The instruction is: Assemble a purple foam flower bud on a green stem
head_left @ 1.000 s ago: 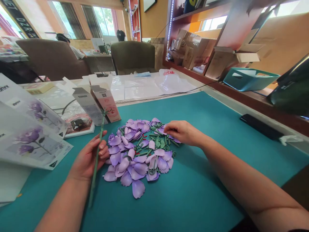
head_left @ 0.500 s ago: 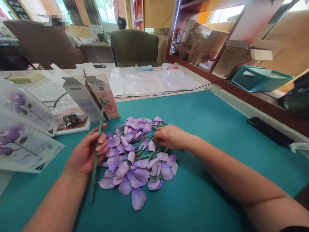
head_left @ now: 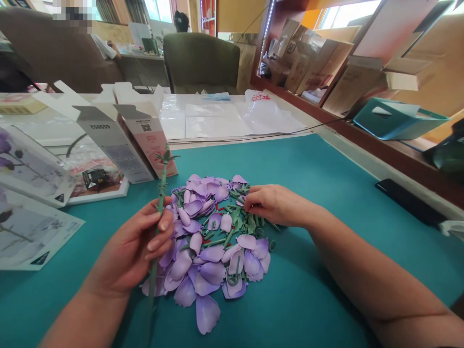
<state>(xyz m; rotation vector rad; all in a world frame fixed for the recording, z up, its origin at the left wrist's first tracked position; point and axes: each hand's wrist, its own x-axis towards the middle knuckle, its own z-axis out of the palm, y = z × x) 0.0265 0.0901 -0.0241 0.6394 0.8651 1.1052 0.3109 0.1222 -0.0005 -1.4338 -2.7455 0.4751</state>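
Observation:
My left hand [head_left: 145,241] is closed round a green plastic flower stem [head_left: 163,186], held nearly upright with its leafy tip at the top. Beside it a heap of purple plastic petals [head_left: 212,272] spreads over the teal mat [head_left: 290,309]. Green stem and leaf pieces [head_left: 249,223] lie among the petals, with a few small red bits. My right hand [head_left: 273,205] reaches into the far right side of the heap, fingers bent down at the green pieces. Its fingertips are partly hidden, so whatever they pinch cannot be made out.
Opened cartons [head_left: 145,137] stand at the back left, near a framed picture [head_left: 94,186] and flower-print cards [head_left: 34,232]. A black phone-like object [head_left: 409,200] lies at the right. Behind are plastic sheets [head_left: 213,118], a chair [head_left: 201,63] and a teal bin [head_left: 398,118]. A person sits at the far left.
My left hand has shifted right with the stem, now nearer the petals. My right hand has moved slightly right along the green pieces. The camera view has shifted a little.

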